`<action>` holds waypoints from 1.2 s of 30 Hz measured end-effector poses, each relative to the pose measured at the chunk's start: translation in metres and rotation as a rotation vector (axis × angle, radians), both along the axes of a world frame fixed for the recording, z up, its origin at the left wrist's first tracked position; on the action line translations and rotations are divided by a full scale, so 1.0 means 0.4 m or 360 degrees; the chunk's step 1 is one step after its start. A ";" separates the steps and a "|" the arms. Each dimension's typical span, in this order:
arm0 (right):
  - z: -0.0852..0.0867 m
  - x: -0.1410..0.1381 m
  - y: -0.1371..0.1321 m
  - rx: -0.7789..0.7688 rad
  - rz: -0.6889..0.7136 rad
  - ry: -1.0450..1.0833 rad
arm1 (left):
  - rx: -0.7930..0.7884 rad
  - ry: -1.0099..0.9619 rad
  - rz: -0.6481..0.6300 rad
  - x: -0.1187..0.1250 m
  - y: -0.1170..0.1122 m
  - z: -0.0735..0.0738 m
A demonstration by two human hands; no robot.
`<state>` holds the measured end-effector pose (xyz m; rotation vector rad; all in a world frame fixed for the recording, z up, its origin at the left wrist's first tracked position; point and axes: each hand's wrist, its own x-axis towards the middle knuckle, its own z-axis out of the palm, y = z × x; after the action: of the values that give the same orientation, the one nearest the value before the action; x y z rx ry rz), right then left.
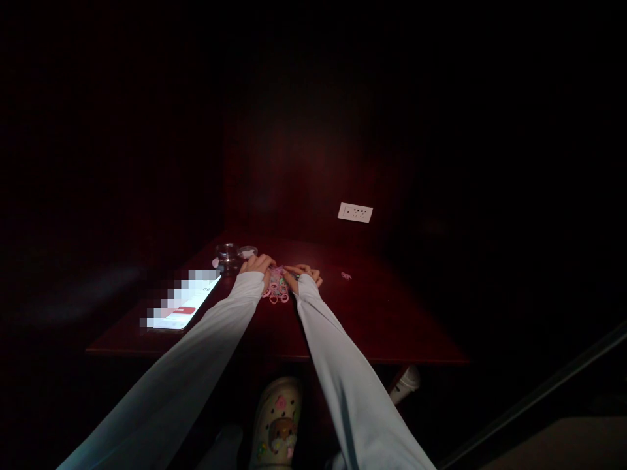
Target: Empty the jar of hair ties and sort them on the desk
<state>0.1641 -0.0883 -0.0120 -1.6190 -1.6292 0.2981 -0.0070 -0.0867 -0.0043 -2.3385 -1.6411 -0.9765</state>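
A small heap of pink and pale rubber loops (275, 292) lies on a dark red table (343, 326). My left hand (257, 264) rests at the heap's far left with its fingers curled over the loops. At the heap's right my right hand (306, 273) has its fingers bent and pinched together over the loops. Both arms wear pale long sleeves. What each hand grips is too small and dim to make out.
A lit phone (183, 303) lies at the table's left. A small clear jar (226, 256) and its lid (247, 250) stand behind my left hand. One loose pink bit (346, 275) lies to the right. A wall socket (355, 212) is behind. A decorated clog (277, 421) shows below.
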 end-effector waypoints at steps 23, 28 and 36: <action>0.002 0.017 -0.004 0.0031 -0.0089 0.0306 | 0.0032 -0.0009 -0.0046 -0.006 0.010 -0.009; 0.008 0.016 -0.001 -0.0013 -0.0118 0.0385 | 0.0027 -0.0005 -0.0058 -0.005 0.010 -0.008; -0.002 0.013 0.014 0.0067 -0.0145 0.0510 | 0.0043 -0.0012 -0.0050 0.001 -0.011 0.003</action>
<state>0.1694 -0.0829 -0.0128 -1.5204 -1.3076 0.4477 -0.0066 -0.0911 -0.0030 -2.3525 -1.5886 -1.0085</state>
